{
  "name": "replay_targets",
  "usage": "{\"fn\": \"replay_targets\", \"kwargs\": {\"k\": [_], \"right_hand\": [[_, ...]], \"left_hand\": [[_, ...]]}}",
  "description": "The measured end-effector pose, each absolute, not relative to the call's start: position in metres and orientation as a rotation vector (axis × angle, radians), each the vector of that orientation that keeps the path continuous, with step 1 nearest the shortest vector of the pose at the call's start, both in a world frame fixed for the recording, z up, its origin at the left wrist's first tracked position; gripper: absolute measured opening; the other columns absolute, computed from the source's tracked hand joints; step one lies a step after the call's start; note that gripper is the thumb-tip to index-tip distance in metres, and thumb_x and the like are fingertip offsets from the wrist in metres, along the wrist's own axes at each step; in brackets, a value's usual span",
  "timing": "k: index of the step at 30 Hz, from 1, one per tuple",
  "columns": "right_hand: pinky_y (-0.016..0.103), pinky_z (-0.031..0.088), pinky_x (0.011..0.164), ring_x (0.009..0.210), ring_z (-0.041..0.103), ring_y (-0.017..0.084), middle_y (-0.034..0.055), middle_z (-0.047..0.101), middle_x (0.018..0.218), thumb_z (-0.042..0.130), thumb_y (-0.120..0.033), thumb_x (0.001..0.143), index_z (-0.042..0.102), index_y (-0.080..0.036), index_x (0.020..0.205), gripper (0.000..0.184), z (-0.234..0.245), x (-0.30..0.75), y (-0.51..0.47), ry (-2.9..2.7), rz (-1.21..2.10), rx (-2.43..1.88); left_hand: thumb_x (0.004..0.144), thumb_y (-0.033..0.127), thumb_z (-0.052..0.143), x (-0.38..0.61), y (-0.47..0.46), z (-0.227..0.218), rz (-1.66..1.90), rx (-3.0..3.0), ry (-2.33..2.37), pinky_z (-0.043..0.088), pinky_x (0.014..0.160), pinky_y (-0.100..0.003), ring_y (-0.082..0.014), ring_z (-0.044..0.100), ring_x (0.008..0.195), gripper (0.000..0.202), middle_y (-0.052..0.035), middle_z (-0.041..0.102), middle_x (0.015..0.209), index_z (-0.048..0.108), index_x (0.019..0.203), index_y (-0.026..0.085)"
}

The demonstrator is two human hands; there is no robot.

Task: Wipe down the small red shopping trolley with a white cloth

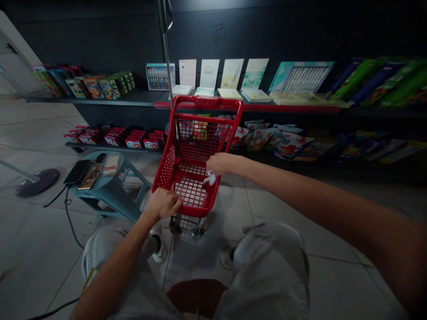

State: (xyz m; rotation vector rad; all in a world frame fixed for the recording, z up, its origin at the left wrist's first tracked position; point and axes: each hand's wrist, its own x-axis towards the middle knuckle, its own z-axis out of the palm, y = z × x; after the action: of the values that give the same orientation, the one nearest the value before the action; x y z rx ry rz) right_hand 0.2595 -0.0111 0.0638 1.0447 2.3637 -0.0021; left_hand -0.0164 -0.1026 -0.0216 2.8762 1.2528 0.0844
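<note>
A small red shopping cart (167,166) with perforated sides and a grid floor stands on the tiles in front of my knees. Its near-left rim is under my left hand (163,203), whose fingers are closed over the edge. Over the basket's right side is my right hand (218,164), closed on a crumpled white tissue or cloth (210,178) that pokes out below the fingers. The cart's basket holds nothing else that I can see. My right fingertips are partly hidden.
Behind the cart runs a dark shelf (140,98) with boxes and upright cards. Snack bags (290,142) and red packs (115,135) fill the lower shelf. At left stand a blue-grey stool (123,191) carrying devices, a round pole base (38,182) and a loose cable (69,222).
</note>
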Motion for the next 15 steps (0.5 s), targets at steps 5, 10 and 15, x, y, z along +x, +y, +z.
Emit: {"fn": "replay_targets", "kwargs": {"k": [5, 10, 15], "right_hand": [[0.037, 0.046, 0.091, 0.109, 0.07, 0.028, 0.0143, 0.077, 0.113, 0.054, -0.021, 0.096, 0.08, -0.018, 0.106, 0.028, 0.084, 0.297, 0.026, 2.464, 0.141, 1.22], [0.039, 0.045, 0.094, 0.107, 0.067, 0.03, 0.0174, 0.076, 0.114, 0.052, -0.022, 0.097, 0.079, -0.016, 0.108, 0.03, 0.086, 0.314, 0.035, 2.402, 0.116, 1.454], [0.037, 0.049, 0.088, 0.104, 0.07, 0.03, 0.0186, 0.076, 0.114, 0.044, -0.025, 0.1, 0.079, -0.015, 0.11, 0.037, 0.065, 0.32, 0.017, 2.421, 0.15, 1.602]], "left_hand": [[0.092, 0.035, 0.044, -0.049, -0.092, -0.02, 0.106, 2.81, 1.237, 0.036, 0.063, -0.031, -0.0179, 0.061, 0.064, 0.038, -0.0057, 0.07, 0.067, 0.062, 0.062, 0.022], [0.092, 0.034, 0.04, -0.075, -0.077, -0.018, 0.373, 2.699, 1.267, 0.045, 0.071, -0.031, -0.0181, 0.062, 0.07, 0.039, -0.0064, 0.066, 0.067, 0.055, 0.059, 0.022], [0.102, 0.032, 0.031, -0.035, -0.121, -0.022, 0.705, 2.588, 1.303, 0.053, 0.088, -0.035, -0.0206, 0.068, 0.092, 0.043, -0.0109, 0.073, 0.092, 0.069, 0.084, 0.022]]}}
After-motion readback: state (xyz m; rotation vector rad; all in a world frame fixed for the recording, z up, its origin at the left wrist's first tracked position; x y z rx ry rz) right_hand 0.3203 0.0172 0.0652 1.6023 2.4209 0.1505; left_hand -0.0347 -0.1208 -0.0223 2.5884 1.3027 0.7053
